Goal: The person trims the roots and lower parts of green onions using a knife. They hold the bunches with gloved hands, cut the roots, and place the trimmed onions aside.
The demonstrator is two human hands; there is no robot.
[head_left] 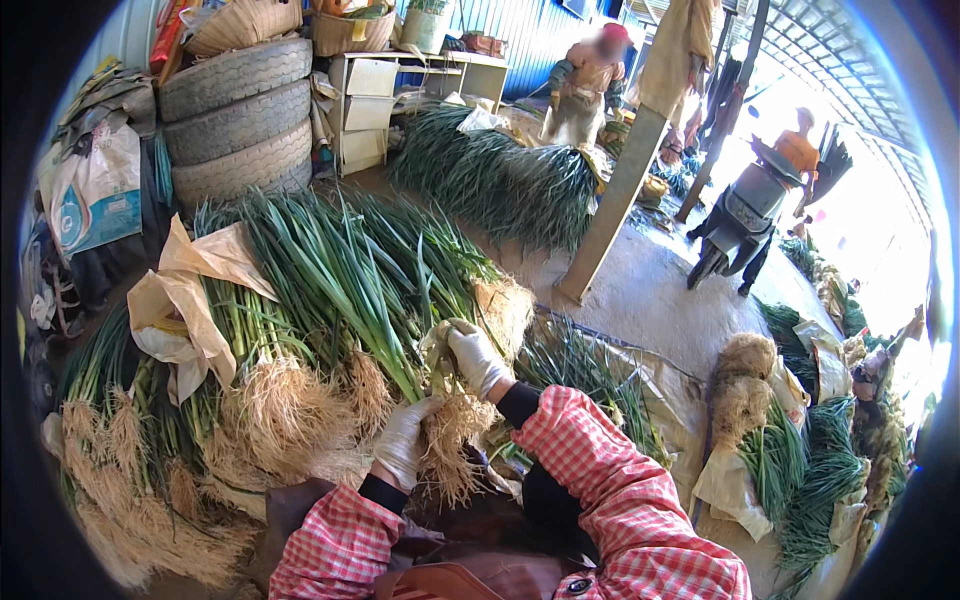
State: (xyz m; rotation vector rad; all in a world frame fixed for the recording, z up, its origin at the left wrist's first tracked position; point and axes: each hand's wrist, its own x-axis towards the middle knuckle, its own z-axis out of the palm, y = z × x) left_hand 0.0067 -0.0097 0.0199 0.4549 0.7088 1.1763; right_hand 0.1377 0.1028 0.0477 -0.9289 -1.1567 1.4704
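You've got 1 bunch of scallions point(440, 400) pinned between both gloved hands, right in front of your chest, roots hanging down toward your lap. That way up makes sense: the dirty root tuft stays low and the green tops lean away from you onto the pile.

Your left hand point(403, 440) is curled shut around the bunch just above the roots, knuckles up, wrist bent in from the lower left. Your right hand point(477, 358) sits higher, fingers closed over the pale stalks and a loose dry husk, forearm in the red checked sleeve point(600, 470) coming across from the right. So the 2 hands grip the same bunch at 2 heights, which looks like it keeps the stalks from splaying.

Just beyond, the big pile point(330, 270) lies with roots facing you and leaves fanned away, a crumpled paper sack point(190, 300) resting on its left side. More bundles point(780, 460) sit to your right.

Farther back: 3 stacked tyres point(238, 115), another green heap point(500, 180) with a person bent over it, a slanted post point(620, 190), and a scooter point(740, 215).
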